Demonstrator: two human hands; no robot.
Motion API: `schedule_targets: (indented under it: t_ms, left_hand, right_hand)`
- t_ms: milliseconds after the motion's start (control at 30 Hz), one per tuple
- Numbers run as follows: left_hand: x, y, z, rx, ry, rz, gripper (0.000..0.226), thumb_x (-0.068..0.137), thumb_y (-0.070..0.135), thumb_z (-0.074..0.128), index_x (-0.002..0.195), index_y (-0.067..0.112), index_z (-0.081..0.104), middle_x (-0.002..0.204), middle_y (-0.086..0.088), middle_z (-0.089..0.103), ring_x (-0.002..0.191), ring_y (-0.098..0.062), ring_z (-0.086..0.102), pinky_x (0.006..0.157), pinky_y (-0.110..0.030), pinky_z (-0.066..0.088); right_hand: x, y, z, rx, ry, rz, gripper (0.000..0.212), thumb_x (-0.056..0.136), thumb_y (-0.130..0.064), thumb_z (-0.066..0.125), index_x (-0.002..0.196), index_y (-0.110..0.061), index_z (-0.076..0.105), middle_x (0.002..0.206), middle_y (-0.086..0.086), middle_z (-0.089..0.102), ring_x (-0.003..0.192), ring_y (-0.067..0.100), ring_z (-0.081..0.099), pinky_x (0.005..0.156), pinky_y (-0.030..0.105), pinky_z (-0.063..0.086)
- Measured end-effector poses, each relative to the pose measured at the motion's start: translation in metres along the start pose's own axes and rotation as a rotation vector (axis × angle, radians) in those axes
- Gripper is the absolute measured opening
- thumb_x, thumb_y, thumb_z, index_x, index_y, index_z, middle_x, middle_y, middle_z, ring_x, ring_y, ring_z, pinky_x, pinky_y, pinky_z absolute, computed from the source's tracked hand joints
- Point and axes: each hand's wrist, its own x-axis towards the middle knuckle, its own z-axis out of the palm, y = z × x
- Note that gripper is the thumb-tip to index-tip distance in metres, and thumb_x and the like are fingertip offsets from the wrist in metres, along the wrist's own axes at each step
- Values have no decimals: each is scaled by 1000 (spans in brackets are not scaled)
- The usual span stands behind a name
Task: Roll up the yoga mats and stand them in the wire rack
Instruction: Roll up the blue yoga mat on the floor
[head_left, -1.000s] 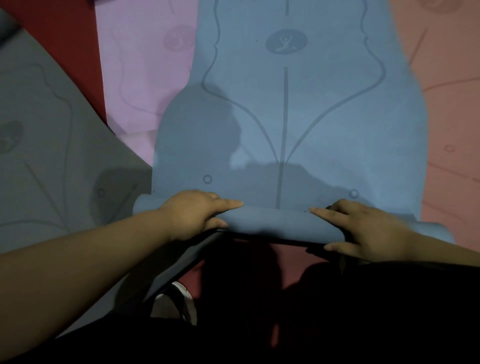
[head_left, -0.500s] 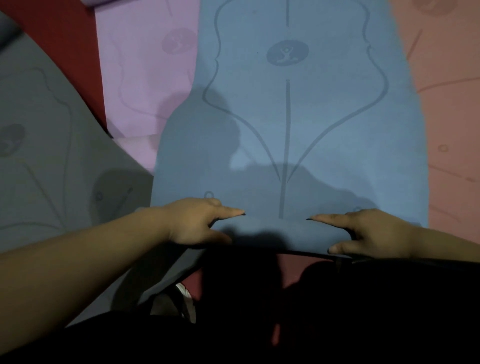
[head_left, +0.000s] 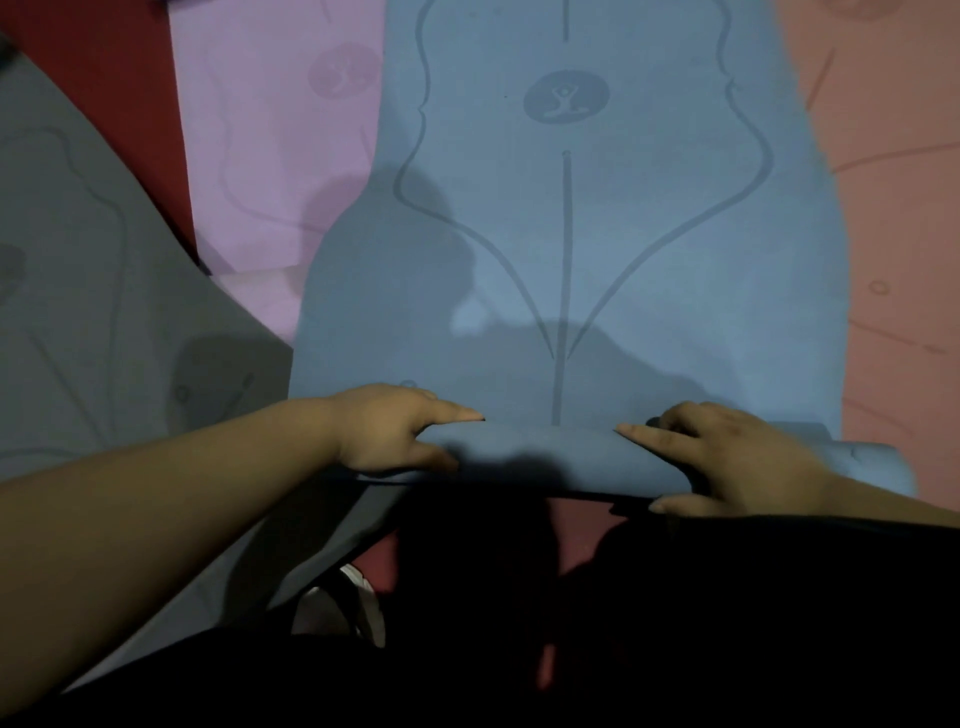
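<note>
The blue mat lay flat on the red floor, with its near end wound into a short roll right in front of the person. The left hand grasped the roll toward its left end, and the right hand grasped it toward its right end. Each had fingers over the top and a thumb on the near side.

The main risk was a crooked roll. Its right end showed beyond the right hand and seemed to sit slightly nearer than the left end. If one hand pushed ahead of the other, the layers would probably spiral outward into a cone, and such a roll might not stand squarely in the rack. With both hands set apart, the middle went unsupported, so slack could build there and leave the core loose. The blue mat also overlapped the grey mat on the left, the pink mat at far left and the salmon mat on the right. Friction against those might drag an edge sideways.

The mat's long axis ran near to far, along its printed centre line. The roll's axis ran left to right across it, so rolling would head toward the far end. No wire rack was in view.
</note>
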Motion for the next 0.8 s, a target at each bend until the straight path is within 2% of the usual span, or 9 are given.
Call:
schedule_targets:
  t_ms: [67, 167, 267, 367, 433, 500, 633, 700, 800]
  left_hand:
    - [2, -2, -2, -25, -31, 0, 70, 91, 61, 62, 153, 49, 33, 145, 9, 52, 134, -12, 44, 110, -23, 30]
    - [-1, -1, 2, -3, -21, -30, 75, 90, 67, 58, 155, 46, 28, 120, 5, 51, 112, -12, 49, 92, -20, 32]
    - [-10, -1, 11, 135, 107, -61, 90, 78, 84, 36, 157, 42, 26, 123, 4, 50, 111, -19, 47, 94, -30, 39]
    - [-14, -2, 21, 206, 193, -61, 86, 79, 83, 35, 155, 43, 25, 128, 4, 52, 111, -24, 51, 95, -40, 45]
    - [-14, -1, 25, 202, 231, -29, 78, 85, 79, 36, 152, 41, 29, 128, 0, 57, 110, -28, 56, 94, -40, 47]
    - [-13, -1, 23, 200, 242, 3, 75, 87, 77, 31, 151, 38, 35, 124, -3, 61, 109, -30, 59, 94, -39, 48]
    - [-8, -1, 10, 146, 208, 21, 78, 83, 79, 25, 151, 41, 38, 124, -2, 64, 113, -27, 60, 98, -34, 45]
    - [-7, 0, 7, 117, 186, 20, 72, 81, 80, 27, 147, 51, 34, 127, 1, 64, 115, -24, 61, 99, -34, 45]
    - [-5, 1, -1, 72, 159, -2, 63, 88, 75, 44, 146, 54, 33, 137, 5, 61, 122, -20, 58, 102, -31, 43]
  right_hand:
    - [-1, -1, 4, -26, 0, -10, 76, 90, -83, 37, 156, -49, 20, 121, -3, 59, 99, 19, 63, 81, 38, 56]
    - [2, 1, 6, -26, -6, -11, 71, 93, -80, 34, 156, -47, 25, 119, -4, 62, 97, 19, 65, 80, 34, 56]
    - [10, 6, 3, 12, -10, -17, 70, 93, -78, 35, 154, -44, 30, 104, -8, 65, 88, 18, 68, 75, 29, 55]
    - [14, 9, -3, 55, -44, 14, 70, 88, -84, 31, 152, -59, 15, 96, -14, 63, 87, 12, 65, 75, 21, 44]
    - [15, 8, -6, 79, -88, 34, 69, 84, -88, 28, 146, -68, 5, 102, -16, 63, 94, 9, 63, 80, 19, 41]
    - [15, 5, -9, 95, -105, 47, 68, 83, -88, 29, 145, -71, 5, 106, -17, 61, 99, 8, 61, 83, 19, 41]
    - [9, 3, -7, 68, -73, 53, 74, 89, -84, 35, 154, -56, 15, 123, -12, 56, 107, 12, 59, 90, 31, 51]
    - [5, 5, -3, -1, -13, 17, 77, 91, -81, 39, 157, -44, 24, 124, -4, 57, 104, 18, 61, 86, 37, 54]
    - [2, 6, 0, -43, 36, 4, 76, 93, -78, 39, 157, -38, 29, 121, 1, 59, 99, 23, 63, 81, 39, 55]
